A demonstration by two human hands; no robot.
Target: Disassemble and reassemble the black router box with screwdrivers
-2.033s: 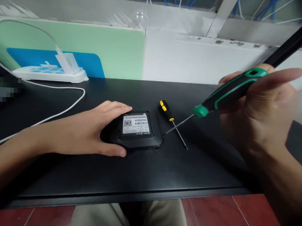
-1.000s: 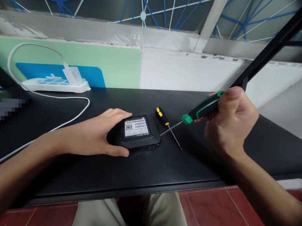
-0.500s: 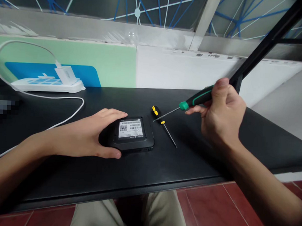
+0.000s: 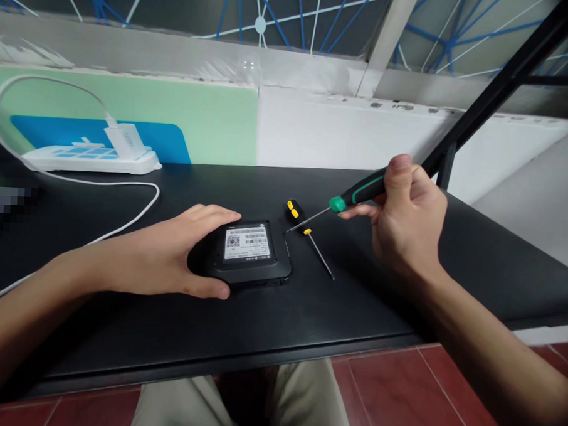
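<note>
A flat black box-shaped electronic device (image 4: 251, 268) with a white barcode label on top lies on the black table. My left hand (image 4: 174, 252) grips its left end, thumb along the near side and fingers along the far side. In my right hand (image 4: 409, 212) is a green-and-black screwdriver (image 4: 363, 189), its handle wrapped by the fingers. The shaft slants down to the left, and its tip is at the device's right edge, near the far corner. A black-and-yellow screwdriver (image 4: 320, 253) lies on the table just right of the device, partly behind the held shaft.
A white power strip (image 4: 93, 159) with a plugged-in charger (image 4: 126, 140) stands at the back left. Its white cable (image 4: 123, 220) runs across the table's left side. A black slanted bar (image 4: 501, 84) rises at the right. The table's front edge (image 4: 211, 365) is near my legs.
The green-and-black screwdriver's tip has shifted from the device's near right corner toward the far end of its right edge. My right hand has come lower and left; my left hand keeps its grip.
</note>
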